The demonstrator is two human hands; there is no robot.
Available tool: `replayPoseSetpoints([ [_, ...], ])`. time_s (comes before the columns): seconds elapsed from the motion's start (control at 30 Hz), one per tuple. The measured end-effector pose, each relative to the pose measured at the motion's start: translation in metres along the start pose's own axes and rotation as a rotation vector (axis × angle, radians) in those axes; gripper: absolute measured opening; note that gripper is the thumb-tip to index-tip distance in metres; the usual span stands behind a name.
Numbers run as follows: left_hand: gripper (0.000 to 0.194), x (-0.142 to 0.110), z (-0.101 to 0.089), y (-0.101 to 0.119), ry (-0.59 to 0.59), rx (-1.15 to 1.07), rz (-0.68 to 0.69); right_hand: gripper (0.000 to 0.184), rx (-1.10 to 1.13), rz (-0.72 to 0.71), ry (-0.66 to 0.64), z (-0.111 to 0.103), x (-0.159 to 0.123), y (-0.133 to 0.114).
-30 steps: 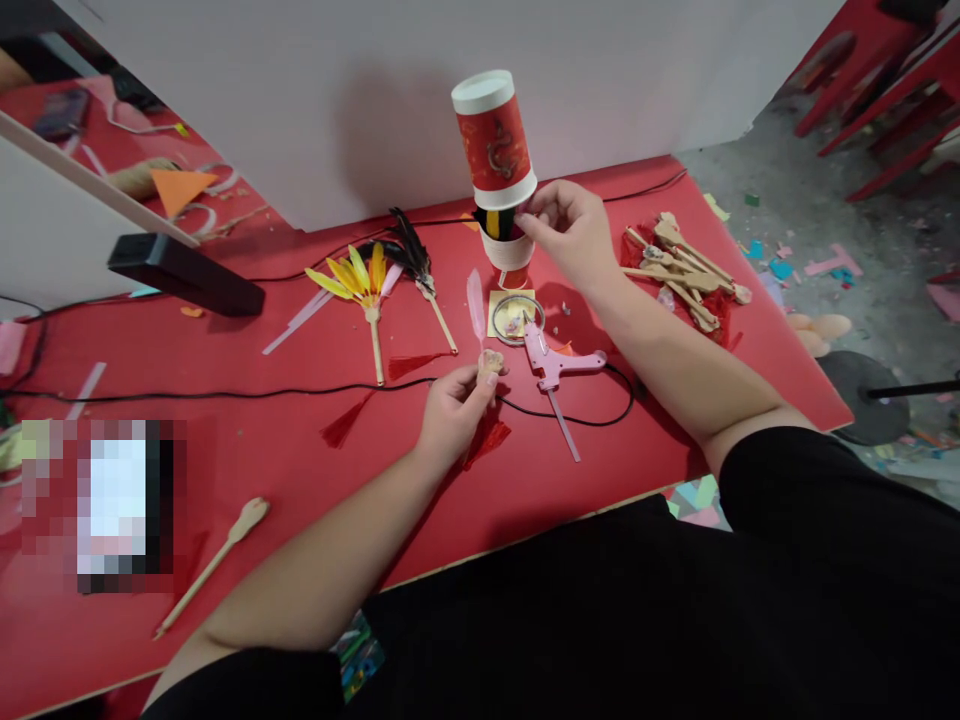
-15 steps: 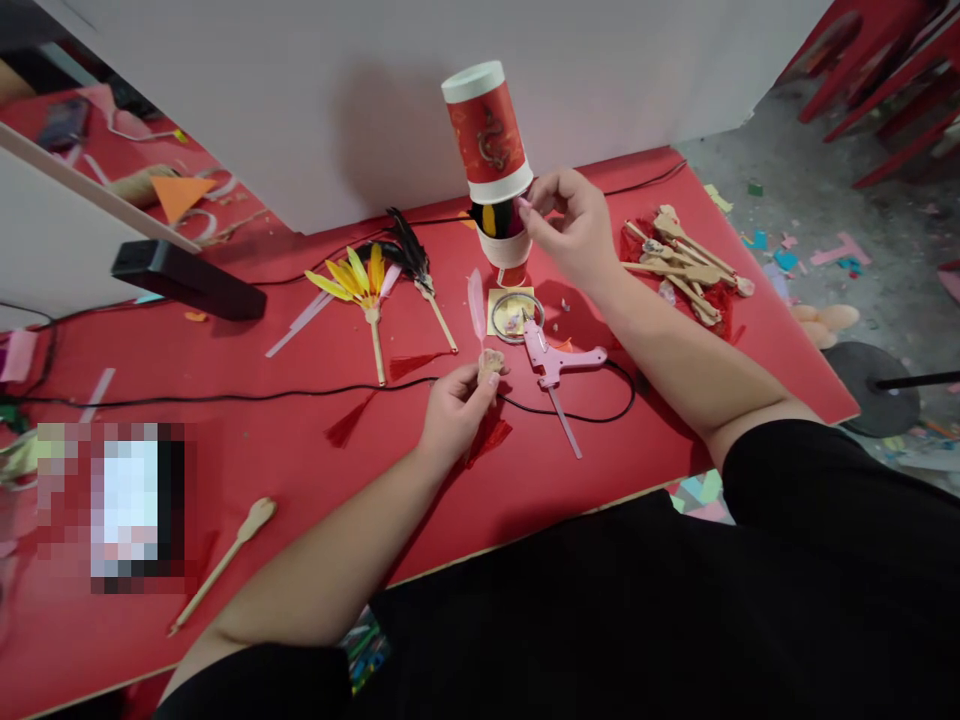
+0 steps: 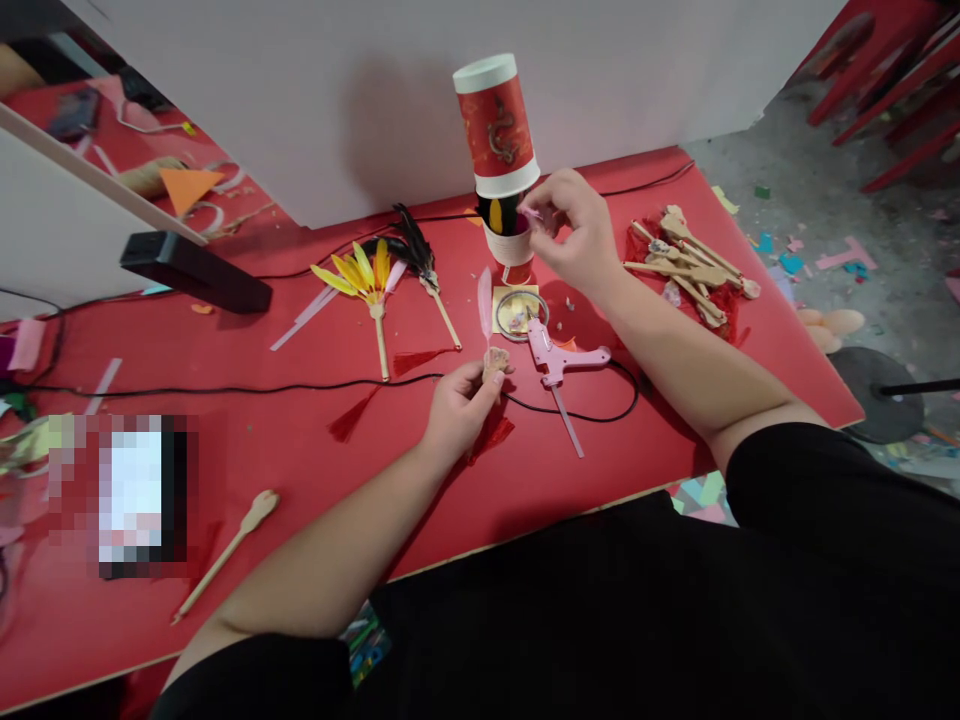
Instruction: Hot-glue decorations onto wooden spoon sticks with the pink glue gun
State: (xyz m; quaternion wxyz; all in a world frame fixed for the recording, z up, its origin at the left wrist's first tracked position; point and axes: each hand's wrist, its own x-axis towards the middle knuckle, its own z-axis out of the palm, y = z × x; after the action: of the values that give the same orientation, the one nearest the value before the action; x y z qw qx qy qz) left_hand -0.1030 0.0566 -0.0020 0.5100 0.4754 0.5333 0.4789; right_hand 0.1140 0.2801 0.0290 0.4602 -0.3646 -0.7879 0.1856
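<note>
My left hand (image 3: pixel 459 408) is closed around a wooden fan handle (image 3: pixel 496 362), its wide end showing above the fingers. One pink feather (image 3: pixel 485 300) stands up from that end. My right hand (image 3: pixel 576 232) pinches a small pink feather (image 3: pixel 532 213) beside a paper cup (image 3: pixel 507 248) that holds dark and yellow feathers. Over that cup stands a red paper cup with a dragon (image 3: pixel 495 128), upside down. Between my hands lies a pink glue gun (image 3: pixel 561 359), a glue stick protruding from it, its nozzle by a metal ring on a yellow square (image 3: pixel 517 312).
A yellow feather fan (image 3: pixel 373 290) and a black feather fan (image 3: pixel 424 265) lie left of the cups. Several wooden handles (image 3: pixel 694 268) are piled at right. Another handle (image 3: pixel 232 550), a black box (image 3: pixel 196 272) and a black cord (image 3: pixel 225 390) are on the left.
My right hand has drawn slightly away from the cup opening, with the pink feather in its fingertips. My left hand keeps its hold on the handle; the whole view has shifted slightly.
</note>
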Motion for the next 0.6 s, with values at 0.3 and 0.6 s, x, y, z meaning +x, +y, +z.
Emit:
replayPoseSetpoints([
  [0.3, 0.046, 0.0, -0.002, -0.002, -0.034, 0.014, 0.014, 0.03, -0.022, -0.061, -0.041, -0.014, 0.006, -0.003],
  [0.6, 0.046, 0.004, 0.004, -0.002, 0.038, -0.112, 0.035, 0.039, 0.455, -0.129, 0.24, -0.051, 0.0, -0.095],
])
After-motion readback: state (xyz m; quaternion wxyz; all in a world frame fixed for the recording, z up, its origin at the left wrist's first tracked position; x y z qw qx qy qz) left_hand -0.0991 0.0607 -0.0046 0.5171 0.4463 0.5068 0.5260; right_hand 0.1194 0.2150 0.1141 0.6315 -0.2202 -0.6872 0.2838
